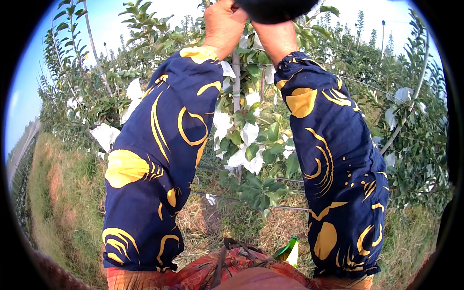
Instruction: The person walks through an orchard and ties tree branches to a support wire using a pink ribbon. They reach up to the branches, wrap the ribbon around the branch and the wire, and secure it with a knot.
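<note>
Both arms, in navy sleeve covers with yellow patterns, reach up to the top edge of the head view. My left hand [225, 25] is bent at the wrist, its fingers curled near a dark rounded object [277, 9] that cuts across the top. Behind that object, my right hand [277, 40] shows only its back and wrist; its fingers are hidden. What either hand touches cannot be made out. Between the forearms stands a leafy fruit tree tied to a pole [236, 78], with several white bags [250, 134] hanging among its leaves.
Thin wires [232, 198] run across behind the tree at several heights. More trees with white bags [105, 136] stand left and right, some by slanted poles [409, 108]. Grass [65, 203] covers the ground. A green and yellow item [288, 252] lies by the red patterned clothing [232, 266].
</note>
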The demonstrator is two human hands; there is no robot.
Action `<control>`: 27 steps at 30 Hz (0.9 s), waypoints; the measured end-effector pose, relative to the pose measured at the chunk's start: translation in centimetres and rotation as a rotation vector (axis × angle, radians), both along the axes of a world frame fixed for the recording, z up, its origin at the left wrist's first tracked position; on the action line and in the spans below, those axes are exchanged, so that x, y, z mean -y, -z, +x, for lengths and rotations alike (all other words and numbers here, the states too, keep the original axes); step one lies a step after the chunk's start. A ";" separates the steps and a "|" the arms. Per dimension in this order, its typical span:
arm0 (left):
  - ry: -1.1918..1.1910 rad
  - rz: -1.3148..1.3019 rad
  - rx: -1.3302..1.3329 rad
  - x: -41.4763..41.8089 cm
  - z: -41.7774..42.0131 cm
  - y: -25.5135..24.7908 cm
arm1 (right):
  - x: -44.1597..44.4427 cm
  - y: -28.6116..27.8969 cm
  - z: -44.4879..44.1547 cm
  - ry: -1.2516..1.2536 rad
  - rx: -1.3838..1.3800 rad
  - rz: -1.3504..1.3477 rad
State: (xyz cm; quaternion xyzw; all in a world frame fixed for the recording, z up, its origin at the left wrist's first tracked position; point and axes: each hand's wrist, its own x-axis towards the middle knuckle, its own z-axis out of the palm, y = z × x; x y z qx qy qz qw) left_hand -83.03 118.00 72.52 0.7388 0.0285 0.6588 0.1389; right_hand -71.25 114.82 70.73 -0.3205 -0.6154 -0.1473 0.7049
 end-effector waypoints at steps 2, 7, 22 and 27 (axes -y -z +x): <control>-0.034 0.025 0.031 0.4 0.8 0.0 | 0.2 -0.1 0.6 0.025 0.013 0.026; -0.244 0.248 -0.049 -0.6 -0.8 0.7 | 0.0 0.8 -0.4 -0.096 -0.024 -0.028; -0.474 0.250 -0.294 2.2 -2.7 -0.7 | 3.1 -0.1 -1.2 0.310 -0.022 -0.177; 0.280 -0.436 -0.342 0.5 -2.5 -0.9 | 2.3 -0.4 -0.2 0.338 0.061 -0.260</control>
